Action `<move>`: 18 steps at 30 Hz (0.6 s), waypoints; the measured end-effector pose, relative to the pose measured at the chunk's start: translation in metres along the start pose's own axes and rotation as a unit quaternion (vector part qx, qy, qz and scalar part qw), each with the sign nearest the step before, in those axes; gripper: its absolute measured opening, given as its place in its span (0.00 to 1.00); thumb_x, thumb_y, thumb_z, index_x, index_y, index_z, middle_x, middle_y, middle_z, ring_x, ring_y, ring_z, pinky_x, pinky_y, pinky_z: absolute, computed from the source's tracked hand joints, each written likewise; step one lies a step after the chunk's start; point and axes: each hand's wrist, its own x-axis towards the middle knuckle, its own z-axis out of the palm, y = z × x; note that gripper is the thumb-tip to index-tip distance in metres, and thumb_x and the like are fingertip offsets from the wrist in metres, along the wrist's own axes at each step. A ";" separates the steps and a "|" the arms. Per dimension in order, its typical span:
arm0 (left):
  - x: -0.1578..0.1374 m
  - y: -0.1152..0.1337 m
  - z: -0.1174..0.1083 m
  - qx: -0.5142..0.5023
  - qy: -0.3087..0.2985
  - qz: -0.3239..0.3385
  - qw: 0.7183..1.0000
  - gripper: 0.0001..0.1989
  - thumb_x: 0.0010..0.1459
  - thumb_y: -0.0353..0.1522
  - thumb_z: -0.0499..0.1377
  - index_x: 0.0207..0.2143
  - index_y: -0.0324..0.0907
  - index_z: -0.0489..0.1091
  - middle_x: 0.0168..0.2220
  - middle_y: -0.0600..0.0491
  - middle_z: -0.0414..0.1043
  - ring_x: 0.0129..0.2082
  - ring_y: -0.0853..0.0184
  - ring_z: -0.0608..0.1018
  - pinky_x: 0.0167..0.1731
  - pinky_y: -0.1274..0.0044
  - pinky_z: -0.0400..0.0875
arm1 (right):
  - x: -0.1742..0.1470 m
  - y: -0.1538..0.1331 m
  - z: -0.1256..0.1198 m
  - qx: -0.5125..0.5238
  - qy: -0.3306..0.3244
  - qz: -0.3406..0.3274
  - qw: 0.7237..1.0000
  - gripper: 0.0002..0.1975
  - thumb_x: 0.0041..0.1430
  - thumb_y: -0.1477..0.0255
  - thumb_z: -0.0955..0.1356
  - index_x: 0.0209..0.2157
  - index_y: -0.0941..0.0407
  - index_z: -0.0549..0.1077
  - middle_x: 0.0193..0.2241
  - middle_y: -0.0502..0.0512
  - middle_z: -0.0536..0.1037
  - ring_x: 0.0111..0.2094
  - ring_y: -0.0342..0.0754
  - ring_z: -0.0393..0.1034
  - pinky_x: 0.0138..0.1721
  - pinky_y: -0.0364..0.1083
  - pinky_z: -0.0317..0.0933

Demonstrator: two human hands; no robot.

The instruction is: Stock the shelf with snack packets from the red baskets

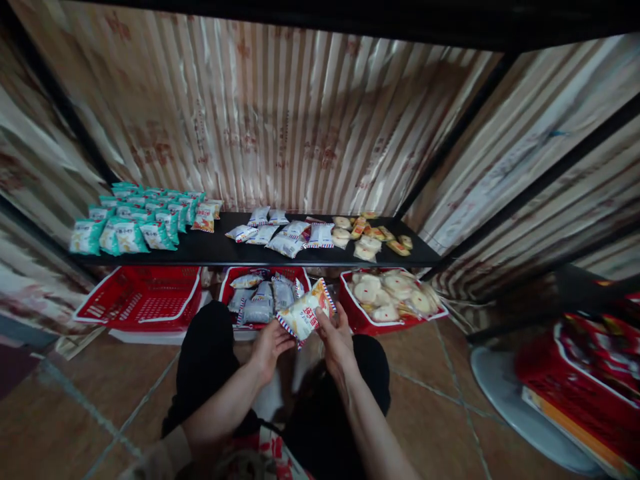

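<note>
A puffed, light-coloured snack packet (305,315) with red lettering and striped edges is held tilted above my knees. My left hand (270,345) has its fingers closed at the packet's lower left edge. On the other side, my right hand (338,337) grips the right end, thumb on the front and fingers behind. Just beyond is a red basket (223,293) of similar striped-edge packets (260,303), seen mostly from their silvery backs. More such packets (287,243) lie in a loose group on the black shelf (210,250) above it.
Teal snack packets (133,233) stand in rows on the shelf's left, wrapped round crackers (367,247) and small yellow packs (399,247) on its right. A red basket (145,300) sits left, another with round crackers (397,293) right. A stool (505,393) bears a red basket (545,373).
</note>
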 end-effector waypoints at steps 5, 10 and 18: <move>-0.006 0.025 -0.016 0.016 -0.062 0.043 0.997 0.17 0.57 0.41 0.57 0.42 0.37 0.70 0.40 0.45 0.75 0.38 0.64 0.77 0.40 0.72 0.72 | 0.004 0.007 0.025 -0.076 0.003 -0.069 0.995 0.51 0.37 0.59 0.76 0.61 0.55 0.53 0.51 0.60 0.72 0.45 0.52 0.72 0.42 0.46 0.69; 0.015 0.042 -0.032 0.077 -0.032 0.129 0.988 0.27 0.44 0.44 0.67 0.44 0.38 0.70 0.43 0.44 0.75 0.41 0.59 0.77 0.39 0.71 0.72 | 0.014 0.021 0.058 -0.126 -0.063 -0.059 0.988 0.49 0.39 0.56 0.74 0.61 0.54 0.53 0.47 0.58 0.75 0.40 0.51 0.74 0.37 0.45 0.70; 0.057 0.133 -0.062 0.417 0.006 0.272 0.868 0.14 0.51 0.36 0.59 0.41 0.40 0.72 0.40 0.50 0.76 0.40 0.63 0.76 0.42 0.73 0.69 | 0.053 0.033 0.092 -0.429 -0.080 -0.290 0.851 0.41 0.44 0.50 0.70 0.56 0.59 0.63 0.56 0.68 0.66 0.56 0.64 0.61 0.54 0.60 0.58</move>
